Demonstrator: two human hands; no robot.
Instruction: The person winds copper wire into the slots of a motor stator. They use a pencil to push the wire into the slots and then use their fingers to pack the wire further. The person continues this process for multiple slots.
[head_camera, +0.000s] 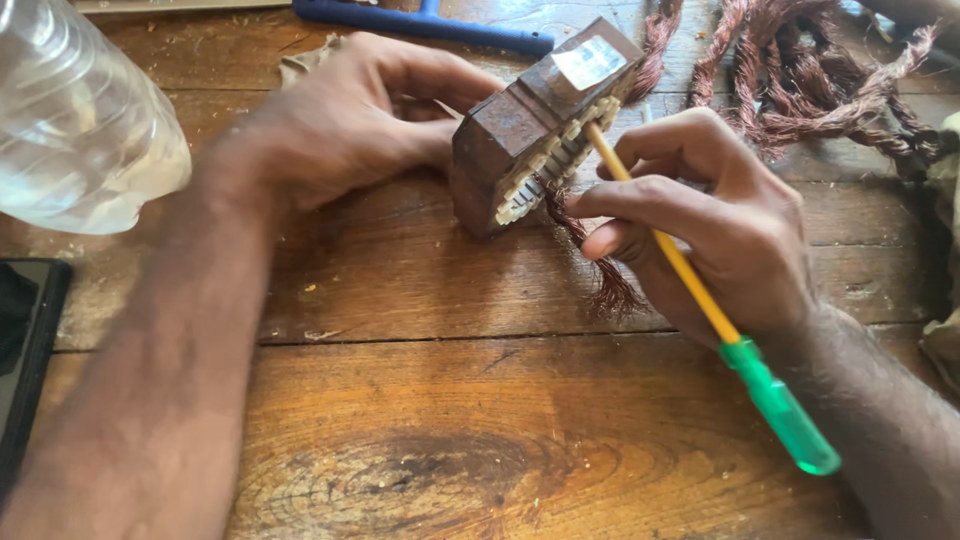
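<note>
Left hand: the left hand (350, 120) is clenched around the far side of the rusty motor core (535, 125), tilting it so that its slotted face turns toward the person; I judge this keeps the block steady while the tool works in it.
Right hand: the right hand (700, 215) is grasping the screwdriver (700, 290) like a pen, fingers closed on the yellow shaft, the green handle pointing back toward the near edge of the table.
Tool tip: the tip goes into one slot of the core, near the pale slot liners; the very end is hidden inside.
Motor core: it stands in the middle of the far half of the wooden table (450, 440), brown and rusted, with a shiny plate on top and a row of pale teeth along the face.
Copper wire: a bundle of thin copper strands (600, 270) hangs out of the core below the tool, touching the table.
Around: loose twisted copper coils (800, 80) lie at the far right corner, a clear plastic bottle (80, 120) at the far left, a blue tool (430, 22) along the far edge, a dark phone (25, 350) at the left edge.
</note>
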